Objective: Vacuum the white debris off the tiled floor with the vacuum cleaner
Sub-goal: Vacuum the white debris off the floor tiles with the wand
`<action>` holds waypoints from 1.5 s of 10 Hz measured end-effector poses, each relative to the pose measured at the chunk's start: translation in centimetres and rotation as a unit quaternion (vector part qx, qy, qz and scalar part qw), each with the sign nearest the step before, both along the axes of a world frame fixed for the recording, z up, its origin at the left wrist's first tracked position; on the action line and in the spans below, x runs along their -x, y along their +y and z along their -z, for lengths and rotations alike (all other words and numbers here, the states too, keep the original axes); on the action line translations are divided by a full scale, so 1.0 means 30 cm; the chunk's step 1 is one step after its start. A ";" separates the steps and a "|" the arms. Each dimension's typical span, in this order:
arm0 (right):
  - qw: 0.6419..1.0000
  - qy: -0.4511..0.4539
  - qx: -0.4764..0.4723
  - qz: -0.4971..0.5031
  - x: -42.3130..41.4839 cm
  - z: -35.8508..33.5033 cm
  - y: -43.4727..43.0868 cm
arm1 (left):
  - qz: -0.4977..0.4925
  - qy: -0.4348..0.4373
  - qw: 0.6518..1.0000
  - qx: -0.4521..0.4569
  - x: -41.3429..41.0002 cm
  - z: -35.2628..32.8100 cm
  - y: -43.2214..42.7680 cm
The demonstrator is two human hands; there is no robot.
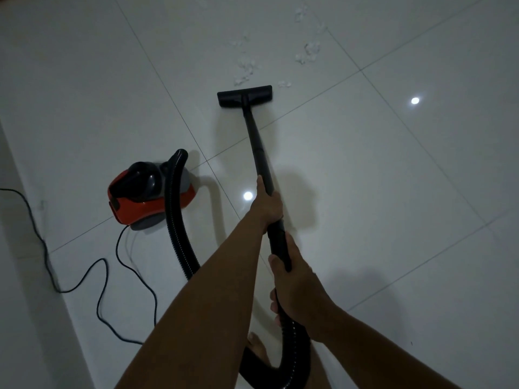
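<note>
The vacuum cleaner (148,192) was red with a glossy black top and grey base, its ribbed hose (175,220), wand (258,147), floor head (245,96) and cord (104,276) black, the debris (307,53) white on glossy white tiled floor (393,178) with thin grey grout lines.

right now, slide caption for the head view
Left hand and right hand grip the wand, nozzle at edge of debris

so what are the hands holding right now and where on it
Both grip the long black vacuum wand: the left hand around the rigid tube midway, the right hand lower, at the handle end just above the black ribbed hose.
</note>
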State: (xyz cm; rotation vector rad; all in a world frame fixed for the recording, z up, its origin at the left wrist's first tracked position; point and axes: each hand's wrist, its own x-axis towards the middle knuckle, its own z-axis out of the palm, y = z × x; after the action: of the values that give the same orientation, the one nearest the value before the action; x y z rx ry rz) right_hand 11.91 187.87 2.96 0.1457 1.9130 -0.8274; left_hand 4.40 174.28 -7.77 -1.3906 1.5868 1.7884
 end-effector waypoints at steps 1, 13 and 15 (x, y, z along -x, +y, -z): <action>1.000 0.019 -0.012 0.009 0.031 0.094 0.010 | -0.004 -0.002 1.000 -0.006 0.050 0.001 -0.016; 0.991 -0.083 0.092 0.058 0.153 -0.012 -0.092 | 0.040 -0.018 0.996 0.071 0.139 -0.090 -0.077; 0.992 -0.067 0.091 0.051 0.168 -0.007 -0.097 | 0.044 -0.022 0.996 0.071 0.157 -0.102 -0.084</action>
State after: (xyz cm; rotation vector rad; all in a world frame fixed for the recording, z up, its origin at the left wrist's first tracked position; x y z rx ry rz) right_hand 6.88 184.94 3.18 0.1850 1.7066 -1.0296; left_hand -0.31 171.77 -4.72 -1.3883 1.7543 1.6105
